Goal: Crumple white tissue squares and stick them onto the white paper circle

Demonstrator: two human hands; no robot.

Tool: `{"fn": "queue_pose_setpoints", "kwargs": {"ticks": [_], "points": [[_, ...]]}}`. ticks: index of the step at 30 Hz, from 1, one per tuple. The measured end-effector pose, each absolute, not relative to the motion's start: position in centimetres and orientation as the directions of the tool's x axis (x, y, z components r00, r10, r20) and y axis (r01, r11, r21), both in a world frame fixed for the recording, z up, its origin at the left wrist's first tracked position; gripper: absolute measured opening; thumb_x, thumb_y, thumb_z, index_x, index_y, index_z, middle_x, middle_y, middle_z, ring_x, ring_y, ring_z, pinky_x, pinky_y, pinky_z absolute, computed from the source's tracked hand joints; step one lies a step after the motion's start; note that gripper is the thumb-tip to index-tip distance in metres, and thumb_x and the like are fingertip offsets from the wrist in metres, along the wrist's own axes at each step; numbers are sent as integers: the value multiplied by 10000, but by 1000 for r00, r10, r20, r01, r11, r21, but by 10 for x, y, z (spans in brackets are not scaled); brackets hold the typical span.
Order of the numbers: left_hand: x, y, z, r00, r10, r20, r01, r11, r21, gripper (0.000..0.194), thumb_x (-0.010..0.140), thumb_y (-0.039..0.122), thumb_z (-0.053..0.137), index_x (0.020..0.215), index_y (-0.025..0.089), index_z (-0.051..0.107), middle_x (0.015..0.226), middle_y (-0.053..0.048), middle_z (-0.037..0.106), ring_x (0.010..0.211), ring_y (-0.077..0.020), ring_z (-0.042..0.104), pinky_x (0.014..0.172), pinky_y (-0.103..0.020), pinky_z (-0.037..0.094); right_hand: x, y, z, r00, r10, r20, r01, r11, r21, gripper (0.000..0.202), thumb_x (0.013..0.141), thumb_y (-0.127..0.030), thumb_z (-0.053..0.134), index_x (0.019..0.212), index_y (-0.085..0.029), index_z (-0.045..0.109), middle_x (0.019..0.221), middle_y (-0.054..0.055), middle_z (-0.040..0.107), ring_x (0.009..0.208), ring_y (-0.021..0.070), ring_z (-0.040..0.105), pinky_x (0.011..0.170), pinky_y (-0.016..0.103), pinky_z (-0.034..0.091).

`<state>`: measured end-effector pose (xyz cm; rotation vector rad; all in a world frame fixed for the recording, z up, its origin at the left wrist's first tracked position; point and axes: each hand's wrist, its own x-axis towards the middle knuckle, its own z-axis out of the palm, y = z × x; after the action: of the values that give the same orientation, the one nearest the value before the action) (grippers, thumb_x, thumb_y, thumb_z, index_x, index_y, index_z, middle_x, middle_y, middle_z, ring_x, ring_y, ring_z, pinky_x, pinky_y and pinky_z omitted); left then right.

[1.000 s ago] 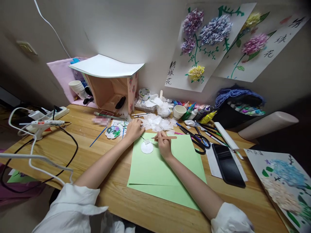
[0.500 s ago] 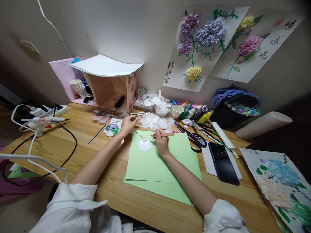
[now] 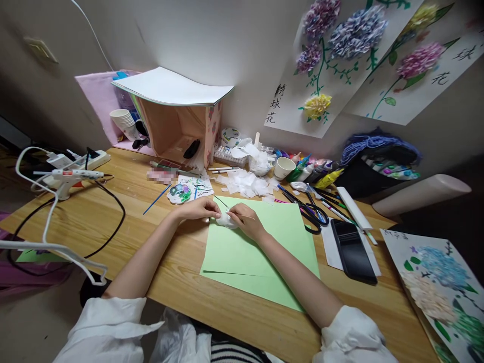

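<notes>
A white paper circle (image 3: 227, 222) lies on the upper left of the light green paper (image 3: 264, 252), partly covered by my fingers. My left hand (image 3: 202, 209) is closed in a pinch at the circle's left edge; its fingertips hide whatever is between them. From the right, my right hand (image 3: 247, 222) comes over the circle with its fingers closed round a thin wooden stick (image 3: 247, 217). A dark drawn line (image 3: 221, 201) runs from the sheet's top left toward the circle. Just behind the sheet lies a pile of white tissue paper pieces (image 3: 247, 182).
Black scissors (image 3: 312, 214) and a phone (image 3: 353, 251) lie to the right. A paint palette (image 3: 179, 193) and a blue brush (image 3: 157, 198) are on the left, with a glue gun (image 3: 71, 176) and cables beyond. A paper cup (image 3: 284, 168) and paint bottles (image 3: 302, 171) line the back.
My left hand has come from the tissue pile down to the paper circle. My right hand has moved left over the circle, still holding the stick. The view has shifted slightly.
</notes>
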<state>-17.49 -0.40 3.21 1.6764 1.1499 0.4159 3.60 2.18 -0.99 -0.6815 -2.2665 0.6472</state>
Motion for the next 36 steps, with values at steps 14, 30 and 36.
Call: {"fn": "queue_pose_setpoints", "kwargs": {"ticks": [14,30,36], "points": [[-154,-1,24,286,957,-51,676,-164,719,237,783,350,515,816,171,667,789,-23,671,716,-145,568,632,-225,394,38,22,-12,-492,717,494,364,684,-632,244,914,-304,397,713,-210,498,695,39,576,670,166,524,635,296,402],[-136,-2,17,145,985,95,821,-173,544,151,777,282,509,767,180,620,789,-24,658,758,-165,575,648,-259,398,41,21,-12,-447,669,593,298,737,-607,217,910,-262,396,715,-216,480,662,30,563,637,163,514,607,295,402],[-134,-2,14,158,978,137,832,-207,515,139,781,272,511,767,181,614,786,-25,658,756,-164,574,651,-261,396,41,20,-13,-560,564,607,254,814,-523,174,903,-241,408,749,-219,484,651,29,528,639,167,483,608,297,397]]}}
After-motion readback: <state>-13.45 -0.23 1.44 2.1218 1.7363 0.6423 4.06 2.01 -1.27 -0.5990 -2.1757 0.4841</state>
